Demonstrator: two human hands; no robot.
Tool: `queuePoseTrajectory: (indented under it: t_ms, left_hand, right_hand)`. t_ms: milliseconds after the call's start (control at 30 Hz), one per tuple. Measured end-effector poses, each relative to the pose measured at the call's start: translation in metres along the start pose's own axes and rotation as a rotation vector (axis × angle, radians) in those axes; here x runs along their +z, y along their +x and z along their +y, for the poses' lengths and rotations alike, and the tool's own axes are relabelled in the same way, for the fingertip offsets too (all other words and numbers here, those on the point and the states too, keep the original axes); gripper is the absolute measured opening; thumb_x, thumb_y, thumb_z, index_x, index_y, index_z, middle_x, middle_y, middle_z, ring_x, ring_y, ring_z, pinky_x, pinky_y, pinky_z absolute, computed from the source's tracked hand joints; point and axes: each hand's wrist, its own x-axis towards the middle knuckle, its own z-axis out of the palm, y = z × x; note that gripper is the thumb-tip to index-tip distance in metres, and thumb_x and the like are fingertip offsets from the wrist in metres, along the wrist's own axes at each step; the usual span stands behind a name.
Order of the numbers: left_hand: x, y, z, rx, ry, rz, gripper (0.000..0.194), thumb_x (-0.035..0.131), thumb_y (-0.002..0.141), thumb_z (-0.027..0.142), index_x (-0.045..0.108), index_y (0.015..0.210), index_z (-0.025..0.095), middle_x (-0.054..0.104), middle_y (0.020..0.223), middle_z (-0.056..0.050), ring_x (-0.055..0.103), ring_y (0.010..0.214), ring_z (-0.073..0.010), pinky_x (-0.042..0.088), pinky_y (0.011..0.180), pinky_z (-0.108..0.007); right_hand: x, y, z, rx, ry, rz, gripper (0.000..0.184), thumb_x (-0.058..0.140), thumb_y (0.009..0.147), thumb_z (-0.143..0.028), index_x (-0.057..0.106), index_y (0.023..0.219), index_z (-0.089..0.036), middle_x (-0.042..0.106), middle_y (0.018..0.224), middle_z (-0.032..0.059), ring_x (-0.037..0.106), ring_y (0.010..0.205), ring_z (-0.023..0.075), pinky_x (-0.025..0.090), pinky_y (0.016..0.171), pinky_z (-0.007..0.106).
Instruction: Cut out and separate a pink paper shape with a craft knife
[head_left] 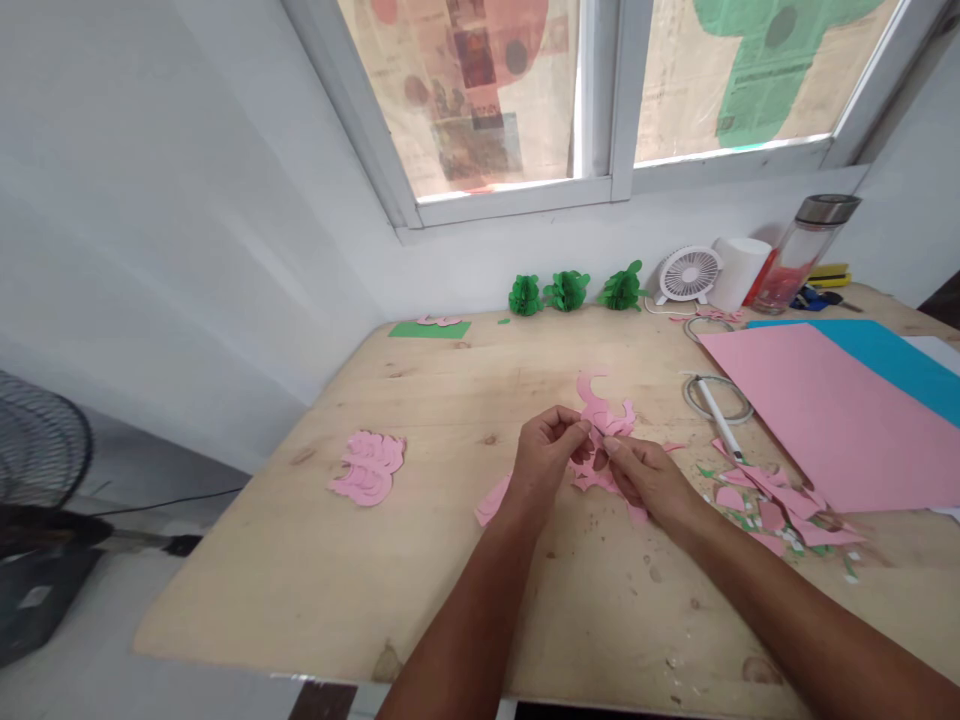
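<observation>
A curly pink paper cutout (592, 398) is pinched between the thumb and fingers of my left hand (551, 450), raised a little over the table. Close against it, my right hand (649, 482) is closed, with thumb and fingertips together at the paper's lower edge. Something thin and dark shows at its fingertips, too small to name. Below the hands lie pink paper pieces (596, 478), partly hidden by the fingers. Another pink piece (491, 502) sticks out from behind my left wrist. Off to the left rests a pile of wavy pink paper cutouts (369, 467).
Paper scraps (787, 505) lie right of my right hand, near a white pen-like tool (718, 418) and a pink sheet (847, 420) over a blue sheet (900, 365). Green paper figures (568, 290), a small fan (690, 275) and a bottle (802, 255) line the back.
</observation>
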Motion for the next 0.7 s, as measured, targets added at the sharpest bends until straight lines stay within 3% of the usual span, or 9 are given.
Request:
queuePoseTrajectory:
  t_ms: [700]
  left_hand:
    - [0.0002, -0.0020, 0.0040, 0.017, 0.029, 0.020, 0.016, 0.062, 0.068, 0.029, 0.055, 0.068, 0.015, 0.055, 0.057, 0.000, 0.048, 0.051, -0.0089, 0.040, 0.053, -0.023]
  right_hand:
    - [0.0002, -0.0008, 0.0006, -0.007, 0.011, 0.000, 0.041, 0.043, 0.080, -0.053, 0.054, 0.069, -0.015, 0.027, 0.039, -0.0089, 0.019, 0.036, 0.0060, 0.013, 0.037, 0.020]
